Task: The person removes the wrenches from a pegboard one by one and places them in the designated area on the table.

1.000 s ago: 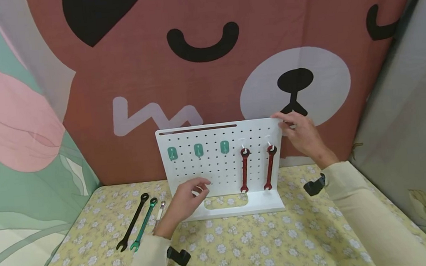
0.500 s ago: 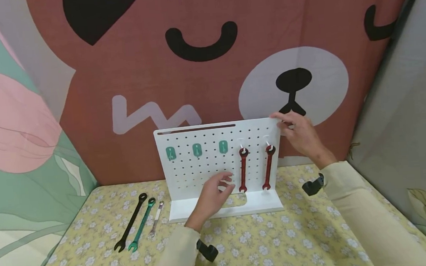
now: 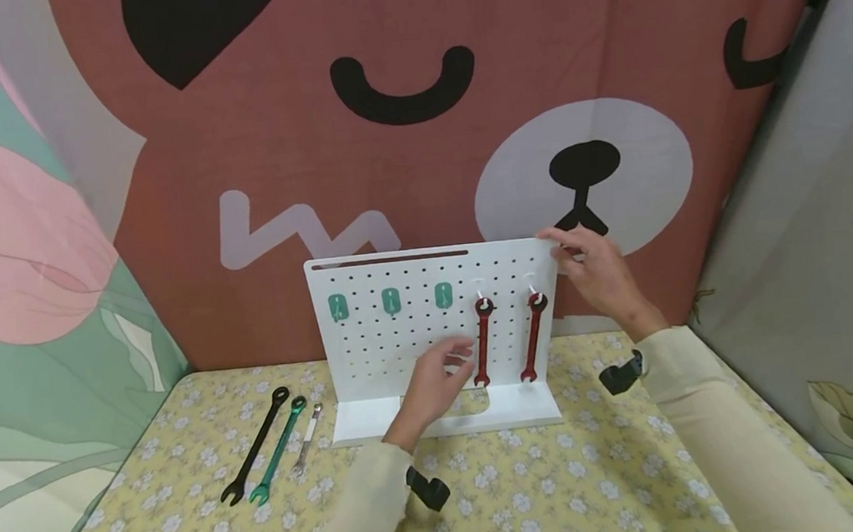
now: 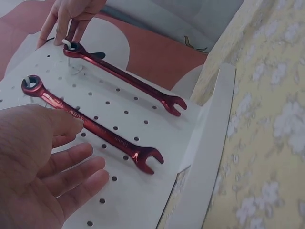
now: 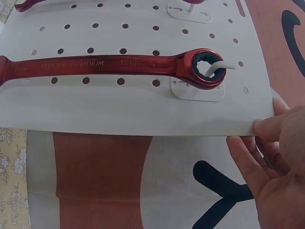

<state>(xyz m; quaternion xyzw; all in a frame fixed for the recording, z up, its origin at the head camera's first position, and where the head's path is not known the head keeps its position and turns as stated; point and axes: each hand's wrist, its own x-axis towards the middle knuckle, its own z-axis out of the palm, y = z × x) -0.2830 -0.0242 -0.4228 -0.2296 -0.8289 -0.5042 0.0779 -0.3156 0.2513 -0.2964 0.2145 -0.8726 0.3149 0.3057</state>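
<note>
A white pegboard point(image 3: 369, 350) stands upright on its base. Two red ratchet wrenches hang by their ring ends on white hooks: an inner wrench point(image 3: 483, 345) and an outer wrench point(image 3: 533, 338). My left hand point(image 3: 436, 382), fingers loosely bent and holding nothing, is just left of the inner one. In the left wrist view its thumb point(image 4: 69, 121) overlaps that wrench's shaft. My right hand point(image 3: 598, 273) pinches the board's top right corner, with the thumb point(image 5: 271, 128) at the edge and a fingertip behind. The right wrist view shows the outer wrench point(image 5: 119, 65) marked 13mm.
Three green adhesive hooks point(image 3: 391, 300) sit across the board's left and middle. On the flowered tablecloth point(image 3: 527, 492), left of the board, lie a black wrench point(image 3: 255, 446), a green wrench point(image 3: 279, 450) and a small silver wrench point(image 3: 308, 439). A printed curtain point(image 3: 274, 144) hangs close behind.
My left hand has moved right, from the board's lower left to beside the inner red wrench. My right hand stays at the corner. The wrenches hang as before.
</note>
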